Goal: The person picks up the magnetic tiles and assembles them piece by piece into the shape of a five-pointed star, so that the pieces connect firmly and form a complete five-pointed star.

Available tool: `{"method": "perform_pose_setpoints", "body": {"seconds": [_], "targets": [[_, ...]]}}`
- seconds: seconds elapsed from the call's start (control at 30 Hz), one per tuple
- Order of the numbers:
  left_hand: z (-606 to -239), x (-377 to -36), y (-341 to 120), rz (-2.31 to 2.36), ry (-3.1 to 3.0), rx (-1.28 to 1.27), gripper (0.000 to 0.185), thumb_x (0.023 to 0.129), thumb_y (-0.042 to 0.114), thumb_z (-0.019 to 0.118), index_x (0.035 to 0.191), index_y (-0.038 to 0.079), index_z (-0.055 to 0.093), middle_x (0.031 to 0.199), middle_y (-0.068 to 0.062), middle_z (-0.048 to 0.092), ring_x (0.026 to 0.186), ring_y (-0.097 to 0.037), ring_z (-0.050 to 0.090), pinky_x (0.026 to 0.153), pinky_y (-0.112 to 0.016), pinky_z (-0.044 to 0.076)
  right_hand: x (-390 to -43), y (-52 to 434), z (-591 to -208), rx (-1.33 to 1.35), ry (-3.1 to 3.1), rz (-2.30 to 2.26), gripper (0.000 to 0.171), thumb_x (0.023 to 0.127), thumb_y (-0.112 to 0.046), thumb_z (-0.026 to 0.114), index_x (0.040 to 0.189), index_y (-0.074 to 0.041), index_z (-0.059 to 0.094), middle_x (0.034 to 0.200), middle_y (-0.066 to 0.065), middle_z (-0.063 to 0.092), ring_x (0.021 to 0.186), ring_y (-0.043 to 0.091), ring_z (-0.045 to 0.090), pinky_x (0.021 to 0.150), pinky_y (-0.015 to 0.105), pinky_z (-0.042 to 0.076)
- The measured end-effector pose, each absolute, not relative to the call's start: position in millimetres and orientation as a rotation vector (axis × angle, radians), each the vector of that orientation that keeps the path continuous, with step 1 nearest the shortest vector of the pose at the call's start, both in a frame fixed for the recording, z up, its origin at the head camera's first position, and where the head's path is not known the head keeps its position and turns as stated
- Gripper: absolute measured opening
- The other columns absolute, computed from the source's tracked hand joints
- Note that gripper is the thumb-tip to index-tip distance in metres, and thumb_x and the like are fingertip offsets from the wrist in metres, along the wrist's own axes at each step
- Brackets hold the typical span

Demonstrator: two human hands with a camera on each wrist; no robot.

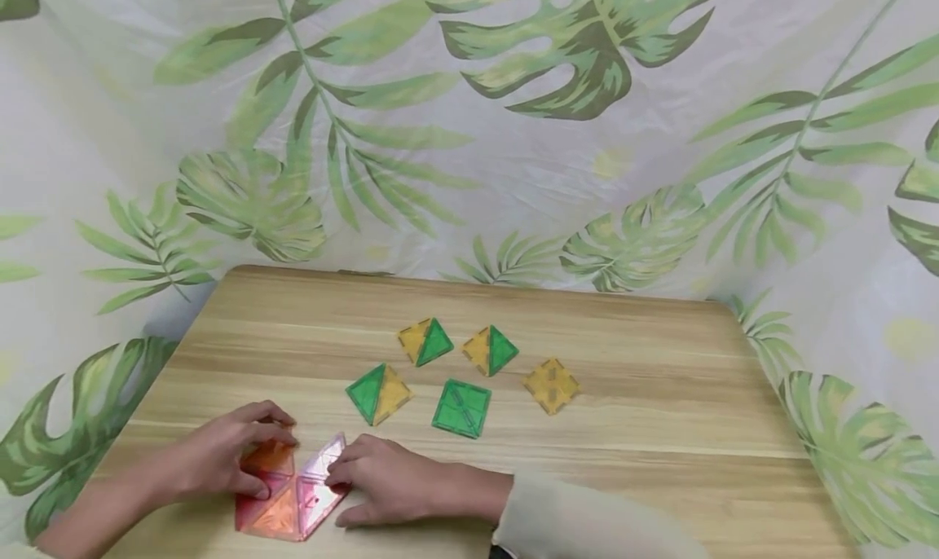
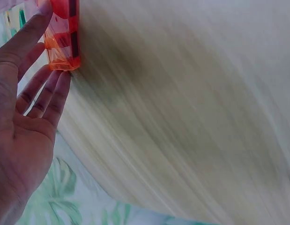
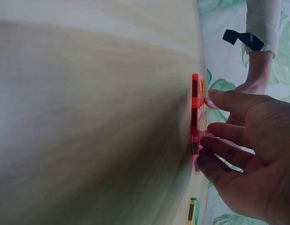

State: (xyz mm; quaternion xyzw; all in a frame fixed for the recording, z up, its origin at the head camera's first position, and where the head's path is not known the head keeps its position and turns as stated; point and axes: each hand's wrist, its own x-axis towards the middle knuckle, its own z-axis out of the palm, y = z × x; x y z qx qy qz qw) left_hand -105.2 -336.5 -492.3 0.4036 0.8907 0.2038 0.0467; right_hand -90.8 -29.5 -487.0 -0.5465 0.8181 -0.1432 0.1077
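— What lay closest to the head camera?

— A cream sleeve (image 1: 579, 518) at the bottom edge, and past it the right hand (image 1: 396, 486), palm down on the wooden table (image 1: 660, 461). Its fingertips rested on the pink side of a cluster of pink and orange triangle tiles (image 1: 293, 494) lying flat near the table's front left edge.

— Was that hand gripping them?

— No. In the right wrist view the fingers (image 3: 229, 136) were only gently bent, pressing against the tiles' edge (image 3: 195, 122); nothing was pinched or wrapped.

— And the left hand?

— The left hand (image 1: 220, 457) sat on the orange side of the same cluster, fingers arched over it. The left wrist view showed the fingers (image 2: 46, 93) nearly straight, their tips touching an orange tile (image 2: 64, 37). It was touching, not clasping.

— Anything else on the table?

— Farther back, well apart from the hands, were five small squares: a green-and-yellow one (image 1: 378, 393), a green one (image 1: 461, 408), a yellow one (image 1: 552, 385), and two more yellow-and-green ones (image 1: 425, 341) (image 1: 490, 350). A leaf-print cloth (image 1: 513, 94) hung behind.
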Motion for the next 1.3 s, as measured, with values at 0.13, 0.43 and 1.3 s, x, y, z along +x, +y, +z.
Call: {"method": "perform_pose_setpoints", "body": {"seconds": [0.13,0.43,1.3], "targets": [[-493,-99,-314,0.649,2.698,1.310,0.052,0.071,0.042,0.098,0.113,0.019,0.079,0.121,-0.005,0.064,0.102,-0.012,0.064,0.081,-0.032,0.062,-84,-4,-487,-1.602,2.385,-0.456,0.044,0.102,-0.045,0.071,0.136,-0.018,0.071,0.134,-0.009,0.069,0.126,0.001,0.056,0.108,0.011,0.039],[-492,-94,-260,0.649,2.663,1.448,0.050,0.082,0.052,0.088,0.115,0.017,0.078,0.123,-0.003,0.062,0.107,-0.019,0.066,0.086,-0.038,0.062,-77,56,-486,-1.607,2.395,-0.548,0.041,0.102,-0.040,0.071,0.134,-0.014,0.072,0.131,-0.006,0.071,0.125,0.004,0.059,0.109,0.012,0.041],[-494,-100,-154,0.658,2.460,1.524,0.055,0.091,0.044,0.083,0.133,0.010,0.072,0.145,-0.010,0.060,0.129,-0.024,0.060,0.107,-0.041,0.055,-58,179,-493,-1.510,2.549,-0.749,0.031,0.097,-0.031,0.079,0.121,-0.011,0.077,0.122,-0.002,0.072,0.117,0.008,0.064,0.102,0.022,0.053]]}}
